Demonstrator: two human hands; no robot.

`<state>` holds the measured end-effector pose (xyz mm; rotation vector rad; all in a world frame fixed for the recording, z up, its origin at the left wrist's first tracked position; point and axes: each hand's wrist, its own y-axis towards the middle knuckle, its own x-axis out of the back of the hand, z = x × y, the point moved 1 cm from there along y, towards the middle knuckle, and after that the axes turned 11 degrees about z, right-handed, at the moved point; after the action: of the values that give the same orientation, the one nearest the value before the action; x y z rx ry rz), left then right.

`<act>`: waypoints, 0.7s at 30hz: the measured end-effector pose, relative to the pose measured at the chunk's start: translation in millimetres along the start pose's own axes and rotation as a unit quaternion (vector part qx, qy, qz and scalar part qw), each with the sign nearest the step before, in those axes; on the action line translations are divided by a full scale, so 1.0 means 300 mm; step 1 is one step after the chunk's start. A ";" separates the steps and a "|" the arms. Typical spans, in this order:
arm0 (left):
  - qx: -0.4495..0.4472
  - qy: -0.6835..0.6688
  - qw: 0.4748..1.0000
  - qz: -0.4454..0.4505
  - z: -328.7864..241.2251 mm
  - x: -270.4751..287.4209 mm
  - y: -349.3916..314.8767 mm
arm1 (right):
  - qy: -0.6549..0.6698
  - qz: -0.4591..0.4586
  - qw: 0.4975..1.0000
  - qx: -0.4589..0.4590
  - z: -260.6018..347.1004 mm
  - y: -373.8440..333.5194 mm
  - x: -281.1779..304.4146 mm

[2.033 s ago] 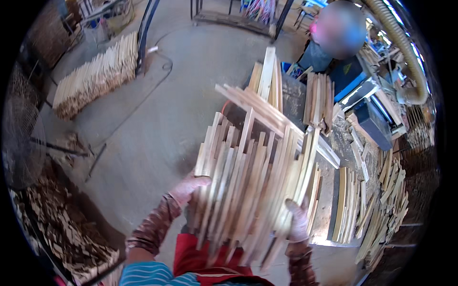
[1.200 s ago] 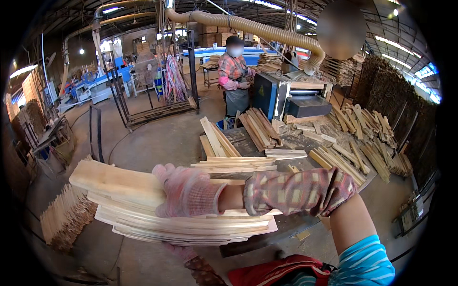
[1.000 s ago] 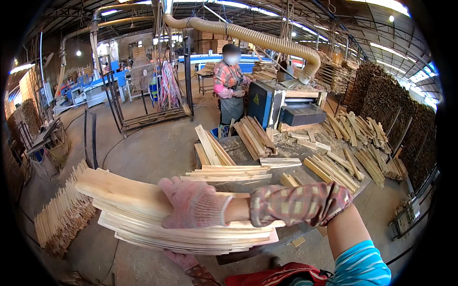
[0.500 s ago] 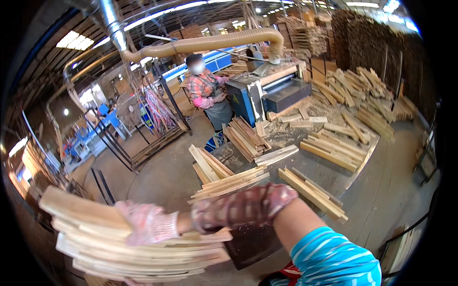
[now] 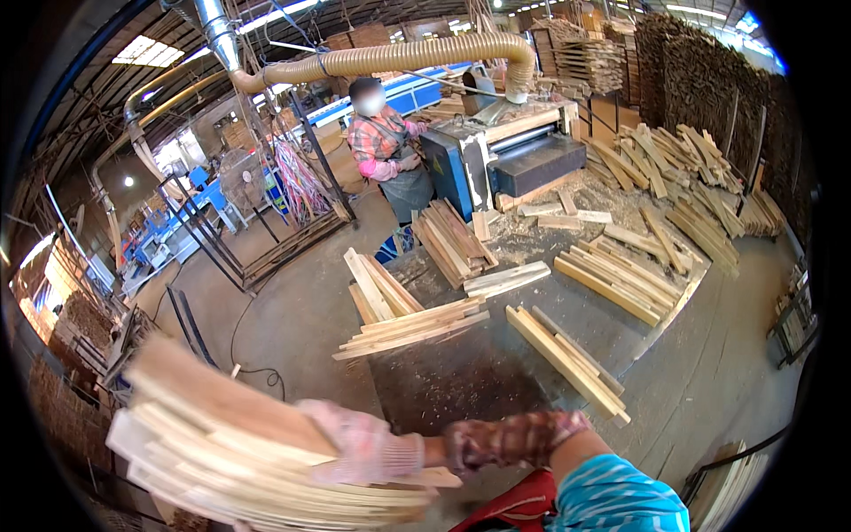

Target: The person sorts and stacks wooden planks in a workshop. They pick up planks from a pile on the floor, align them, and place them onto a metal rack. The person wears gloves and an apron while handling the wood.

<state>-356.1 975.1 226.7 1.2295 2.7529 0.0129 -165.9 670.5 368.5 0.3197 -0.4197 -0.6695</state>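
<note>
Slats, stacked, mostly L of R grip

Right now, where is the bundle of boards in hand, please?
In the head view, the bundle of boards is at the lower left, with the gloved right hand across its right part; the worktable is above and to the right.

I see skylights glare amid gloom, motion smear the held boards, and straight lines bow toward black corners.
</note>
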 end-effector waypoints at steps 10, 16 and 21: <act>0.428 -0.265 0.844 0.184 0.555 -0.428 0.074 | 0.060 -0.174 0.914 -0.362 -0.599 -0.552 0.299; 0.444 -0.158 0.854 0.221 0.754 -0.673 0.057 | 0.140 -0.199 0.836 -0.491 -0.984 -0.777 0.356; 0.445 -0.098 0.860 0.231 0.896 -0.751 0.083 | 0.269 -0.240 0.789 -0.498 -1.241 -0.958 0.333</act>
<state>-156.9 812.9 -13.2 1.8961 2.2060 -1.3744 -71.7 448.0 -47.2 -0.4230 0.6147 -1.1568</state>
